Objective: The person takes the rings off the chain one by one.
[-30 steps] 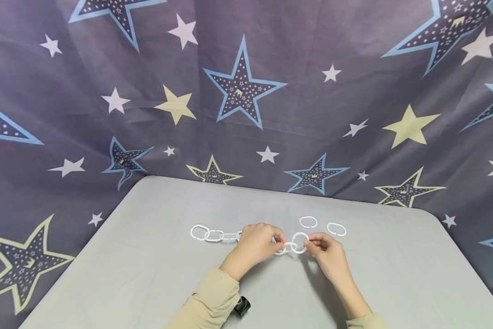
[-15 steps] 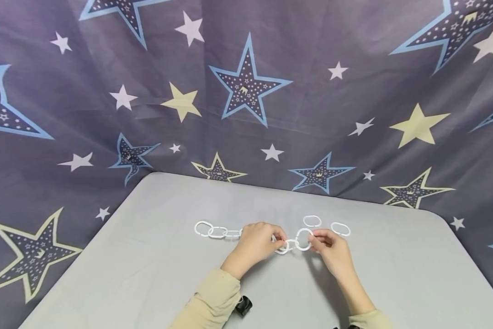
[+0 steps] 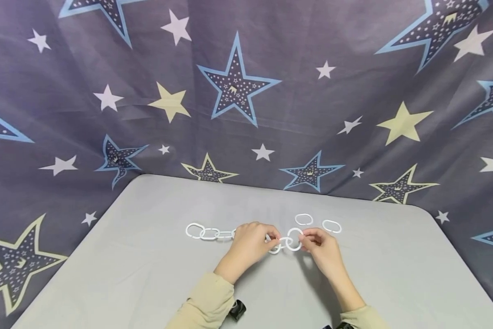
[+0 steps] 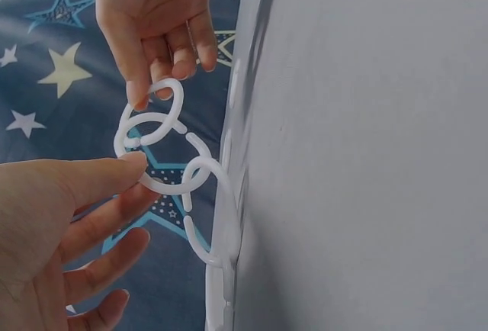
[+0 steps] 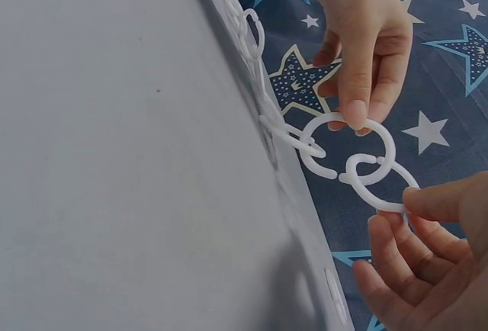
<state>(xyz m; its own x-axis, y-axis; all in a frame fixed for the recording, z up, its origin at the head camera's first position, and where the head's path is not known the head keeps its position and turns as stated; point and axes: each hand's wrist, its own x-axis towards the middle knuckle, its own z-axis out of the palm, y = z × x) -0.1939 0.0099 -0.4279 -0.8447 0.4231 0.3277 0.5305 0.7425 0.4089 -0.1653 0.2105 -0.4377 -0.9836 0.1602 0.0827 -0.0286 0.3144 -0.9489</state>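
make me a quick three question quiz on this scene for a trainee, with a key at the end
1. How many loose rings lie on the table beyond the right hand, apart from the chain?

2. True or false: the left hand pinches a chain ring.

3. What does the right hand pinch?
a) one of the loose rings
b) an end ring hooked through the ring in the left hand
c) the table's edge

Key: 1. two; 2. true; 3. b

A starry cloth [image 3: 299, 119] (purple-grey) hangs behind a grey table [image 3: 127, 265]
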